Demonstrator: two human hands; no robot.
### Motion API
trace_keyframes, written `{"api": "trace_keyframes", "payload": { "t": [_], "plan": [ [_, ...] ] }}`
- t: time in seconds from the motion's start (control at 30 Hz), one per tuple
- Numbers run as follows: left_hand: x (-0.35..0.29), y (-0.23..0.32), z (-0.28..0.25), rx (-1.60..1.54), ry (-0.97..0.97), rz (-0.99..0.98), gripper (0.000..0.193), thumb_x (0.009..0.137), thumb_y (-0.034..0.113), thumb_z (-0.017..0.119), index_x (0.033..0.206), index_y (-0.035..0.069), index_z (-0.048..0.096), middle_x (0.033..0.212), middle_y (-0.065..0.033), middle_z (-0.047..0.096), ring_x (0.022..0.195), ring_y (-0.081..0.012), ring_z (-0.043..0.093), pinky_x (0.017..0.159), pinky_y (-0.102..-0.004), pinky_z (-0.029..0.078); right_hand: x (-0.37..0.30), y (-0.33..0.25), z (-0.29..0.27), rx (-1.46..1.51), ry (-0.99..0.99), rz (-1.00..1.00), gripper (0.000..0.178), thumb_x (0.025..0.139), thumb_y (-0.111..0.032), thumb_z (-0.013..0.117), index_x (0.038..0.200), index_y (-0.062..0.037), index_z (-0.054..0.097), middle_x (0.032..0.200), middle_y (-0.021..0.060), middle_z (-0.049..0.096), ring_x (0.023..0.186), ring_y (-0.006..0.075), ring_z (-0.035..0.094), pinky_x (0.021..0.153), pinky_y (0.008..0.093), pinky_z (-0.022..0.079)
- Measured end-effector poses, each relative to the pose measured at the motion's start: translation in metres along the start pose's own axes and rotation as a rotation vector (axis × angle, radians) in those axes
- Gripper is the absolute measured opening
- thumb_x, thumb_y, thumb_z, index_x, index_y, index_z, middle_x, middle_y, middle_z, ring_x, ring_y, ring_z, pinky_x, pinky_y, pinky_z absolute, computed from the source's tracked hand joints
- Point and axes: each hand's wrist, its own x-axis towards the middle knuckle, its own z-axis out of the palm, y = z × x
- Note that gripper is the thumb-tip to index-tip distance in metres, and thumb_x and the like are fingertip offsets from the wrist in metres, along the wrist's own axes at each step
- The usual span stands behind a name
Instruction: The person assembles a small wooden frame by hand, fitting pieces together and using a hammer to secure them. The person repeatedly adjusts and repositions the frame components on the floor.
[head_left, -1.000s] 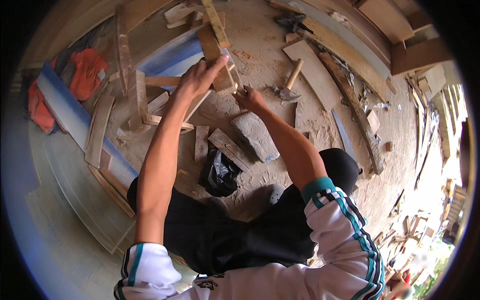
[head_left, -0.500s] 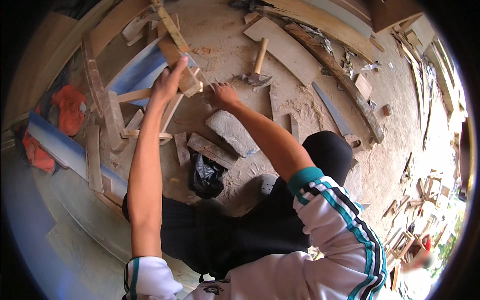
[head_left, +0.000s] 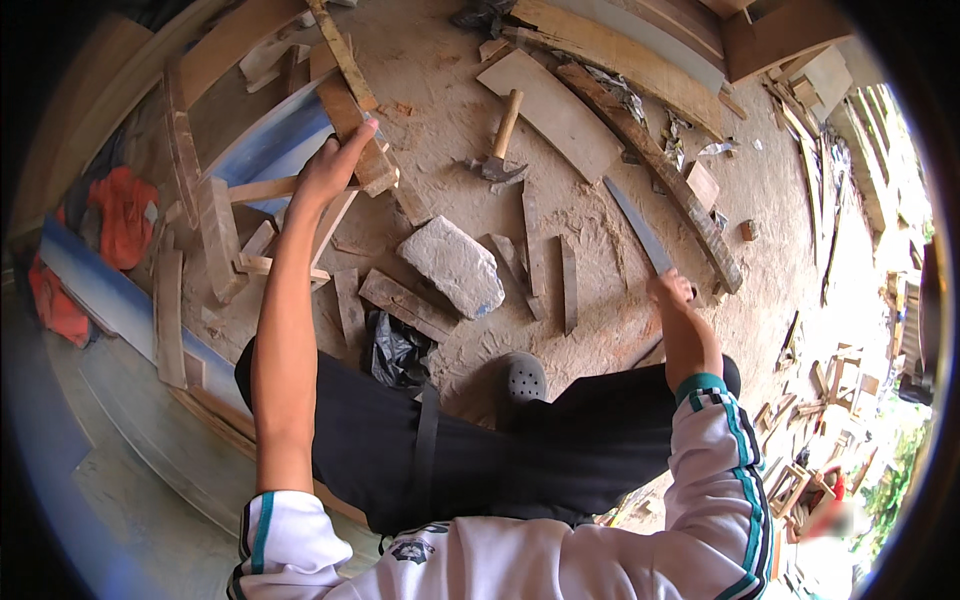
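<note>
My left hand (head_left: 333, 168) is closed around a brown wooden block (head_left: 342, 106) at the upper left, its thumb lying along the edge. The block belongs to, or rests against, a frame of wooden strips (head_left: 222, 235); the joint is hard to make out. Over at the right, my right hand (head_left: 674, 286) has its fingers around the handle of a handsaw (head_left: 636, 222). The handle is mostly covered by the hand, and the blade points away from me along the ground. Between my hands lie a pale stone block (head_left: 453, 266) and, farther off, a claw hammer (head_left: 501, 140).
Several wood offcuts (head_left: 569, 285) are scattered on the sandy ground. Long planks (head_left: 660, 165) lie beyond the saw. A black plastic bag (head_left: 398, 350) sits by my legs, near a grey clog (head_left: 522, 378). Orange cloth (head_left: 125, 215) and a blue-white panel (head_left: 105, 275) are at left.
My right hand has moved from beside the wooden block across to the right, and is now on the handsaw's handle. The left hand has kept its grip on the block.
</note>
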Motion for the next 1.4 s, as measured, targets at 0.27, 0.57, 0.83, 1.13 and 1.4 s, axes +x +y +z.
{"api": "trace_keyframes", "payload": {
  "t": [0.27,0.57,0.83,1.13,1.4],
  "plan": [
    [-0.012,0.015,-0.004,0.145,0.042,-0.090,0.096,0.076,0.085,0.045,0.108,-0.003,0.066,0.104,-0.0212,0.067,0.103,-0.0353,0.061,0.093,-0.0394,0.042,0.023,0.060,0.079,0.108,0.368,-0.257,0.064,0.085,-0.036,0.062,0.142,-0.0190,0.038,0.132,0.0129,0.049,0.133,0.0324,0.037,0.103,0.0472,0.037],
    [-0.030,0.039,0.001,0.531,0.271,-0.144,0.113,0.068,0.090,0.047,0.116,-0.011,0.061,0.132,-0.0329,0.050,0.131,-0.0409,0.041,0.113,-0.0548,0.018,0.003,0.074,0.057,0.064,0.323,-0.523,0.053,0.076,-0.027,0.071,0.123,-0.0148,0.051,0.129,0.0117,0.050,0.126,0.0332,0.043,0.101,0.0473,0.039],
    [-0.016,-0.024,0.068,-0.111,0.717,-0.303,0.150,0.054,0.082,0.072,0.142,-0.017,0.000,0.149,-0.0408,0.004,0.143,-0.0483,0.002,0.115,-0.0567,0.007,0.011,0.084,0.038,0.223,-0.147,-0.331,0.048,0.076,-0.031,0.065,0.115,-0.0048,0.057,0.112,0.0229,0.063,0.110,0.0368,0.060,0.087,0.0437,0.050],
    [-0.051,0.020,0.058,-0.986,0.397,-0.380,0.102,0.072,0.049,0.081,0.141,-0.002,0.027,0.144,-0.0176,0.039,0.134,-0.0284,0.039,0.107,-0.0496,0.036,-0.034,0.076,0.071,0.048,-0.040,-0.355,0.064,0.086,-0.051,0.055,0.135,-0.0108,0.050,0.128,0.0170,0.057,0.123,0.0347,0.052,0.107,0.0505,0.034],
    [-0.053,0.019,0.069,-1.026,0.365,-0.394,0.074,0.076,0.052,0.075,0.136,0.017,0.050,0.132,-0.0018,0.052,0.117,-0.0200,0.051,0.096,-0.0399,0.042,0.002,0.101,0.061,0.011,0.166,-0.585,0.036,0.091,-0.036,0.053,0.104,-0.0051,0.066,0.105,0.0191,0.069,0.103,0.0344,0.064,0.088,0.0466,0.050]
  ]
}}
